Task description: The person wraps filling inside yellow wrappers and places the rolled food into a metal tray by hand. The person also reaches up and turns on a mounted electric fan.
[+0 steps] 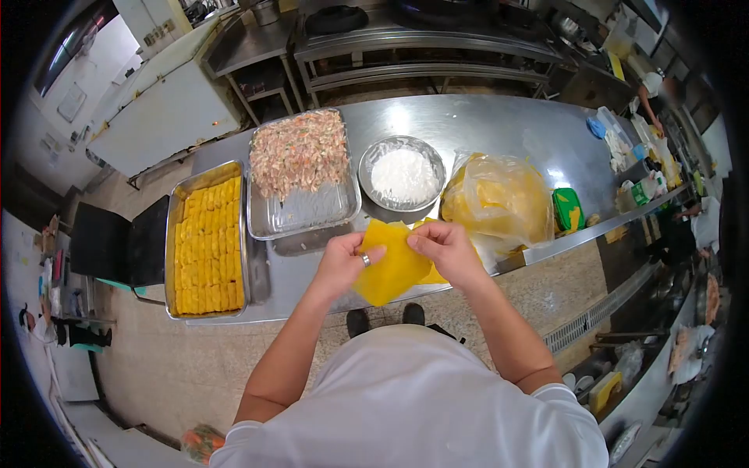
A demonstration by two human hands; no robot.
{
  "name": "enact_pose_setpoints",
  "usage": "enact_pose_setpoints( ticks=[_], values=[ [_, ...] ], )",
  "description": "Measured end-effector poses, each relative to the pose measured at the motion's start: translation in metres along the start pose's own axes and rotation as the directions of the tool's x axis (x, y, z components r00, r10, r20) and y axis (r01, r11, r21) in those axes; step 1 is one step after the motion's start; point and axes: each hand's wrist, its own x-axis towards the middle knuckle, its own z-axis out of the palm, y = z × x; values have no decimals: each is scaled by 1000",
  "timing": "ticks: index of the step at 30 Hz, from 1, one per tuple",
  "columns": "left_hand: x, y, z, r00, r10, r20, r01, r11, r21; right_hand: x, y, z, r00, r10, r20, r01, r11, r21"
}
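Note:
A thin yellow wrapper sheet [390,269] is held up over the table's front edge, between both hands. My left hand [341,261] grips its left side, thumb on top, with a ring on one finger. At the upper right corner, my right hand [451,248] pinches the sheet between thumb and fingertips. Another yellow sheet [433,274] shows partly behind it, under my right hand. Just beyond the hands stands a steel bowl [365,173] holding white paste or flour [404,176]. Right of that lies a clear plastic bag [503,195] with yellow sheets inside.
A metal tray [300,214] of chopped pinkish filling [300,152] is at left. Farther left, another tray [169,257] holds rows of yellow rolls [207,249]. A green packet [568,209] sits past the bag. Stoves line the back; a person [654,90] stands far right.

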Motion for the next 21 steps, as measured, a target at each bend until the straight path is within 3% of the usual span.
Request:
enact_pose_setpoints(
  ticks=[2,6,9,13,21],
  values=[
    [0,-4,-9,991,-131,18,130,990,51,-6,-9,6,999,35,-21,-36,999,-24],
    [-2,-8,-10,999,-47,6,45,983,180,-9,-15,11,998,7,-59,-17,984,-176],
    [-4,-9,-7,999,27,-36,-21,986,165,-5,-13,11,995,-57,-87,57,998,-5],
    [-7,-7,-7,995,53,-84,-43,992,118,-3,-11,4,1000,-12,-12,11,998,-57],
    [-19,4,-8,992,43,-115,-19,979,203,-1,-24,17,997,53,59,-46,991,-124]
  ],
)
